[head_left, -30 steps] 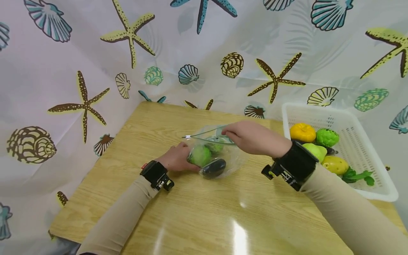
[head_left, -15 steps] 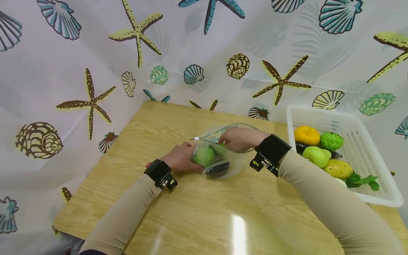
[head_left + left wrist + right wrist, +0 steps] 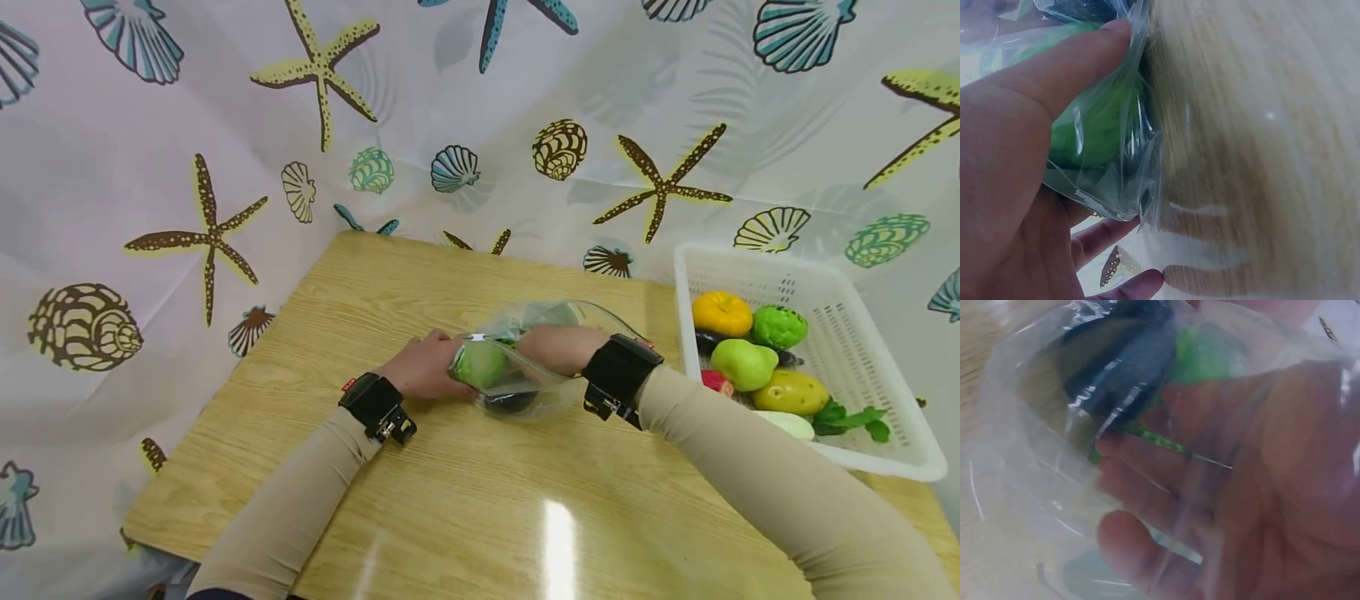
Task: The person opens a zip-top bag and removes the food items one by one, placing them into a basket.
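A clear plastic zip bag [image 3: 551,404] lies on the table with its mouth spread open. Inside are a round green vegetable [image 3: 481,365] and a dark, glossy eggplant [image 3: 510,402]. My left hand [image 3: 427,367] grips the bag's left end, thumb over the plastic and the green vegetable [image 3: 1094,131] behind it. My right hand [image 3: 558,347] reaches in through the mouth. In the right wrist view its fingers are fairly straight, seen through the plastic, with the tips close to the eggplant [image 3: 1119,362] and a second, bumpy green vegetable [image 3: 1163,442], mostly hidden.
A white plastic basket [image 3: 855,304] stands at the back right, holding a yellow pumpkin [image 3: 722,314], a bumpy green fruit [image 3: 780,327], a green pear [image 3: 744,363], a potato [image 3: 791,392] and leafy greens [image 3: 851,418]. A shell-printed curtain [image 3: 480,108] hangs behind the table.
My right hand has let go of the bag's rim and gone down into the bag, deeper and slightly leftward. The mouth has widened. My left hand stays on the bag's left end.
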The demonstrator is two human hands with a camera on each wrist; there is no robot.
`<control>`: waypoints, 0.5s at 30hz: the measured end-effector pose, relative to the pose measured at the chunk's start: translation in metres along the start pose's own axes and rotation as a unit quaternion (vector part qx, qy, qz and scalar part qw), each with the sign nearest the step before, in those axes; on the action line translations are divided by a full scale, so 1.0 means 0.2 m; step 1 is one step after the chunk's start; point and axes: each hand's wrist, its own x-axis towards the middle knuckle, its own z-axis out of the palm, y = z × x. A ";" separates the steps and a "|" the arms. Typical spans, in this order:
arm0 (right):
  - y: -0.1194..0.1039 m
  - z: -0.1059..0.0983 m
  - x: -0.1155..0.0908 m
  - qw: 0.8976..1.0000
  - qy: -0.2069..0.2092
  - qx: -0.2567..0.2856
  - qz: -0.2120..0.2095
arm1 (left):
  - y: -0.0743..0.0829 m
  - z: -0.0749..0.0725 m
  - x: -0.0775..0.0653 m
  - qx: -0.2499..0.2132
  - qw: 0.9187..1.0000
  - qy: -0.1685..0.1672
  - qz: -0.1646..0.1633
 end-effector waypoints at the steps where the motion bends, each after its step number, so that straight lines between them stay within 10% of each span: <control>1: 0.00 0.01 0.01 1.000 -0.001 -0.004 0.004 | 0.00 0.00 0.00 0.002 1.000 0.000 -0.002; 15: -0.03 0.03 0.04 0.995 -0.062 -0.013 0.071 | 0.01 0.00 -0.01 -0.001 1.000 0.007 -0.006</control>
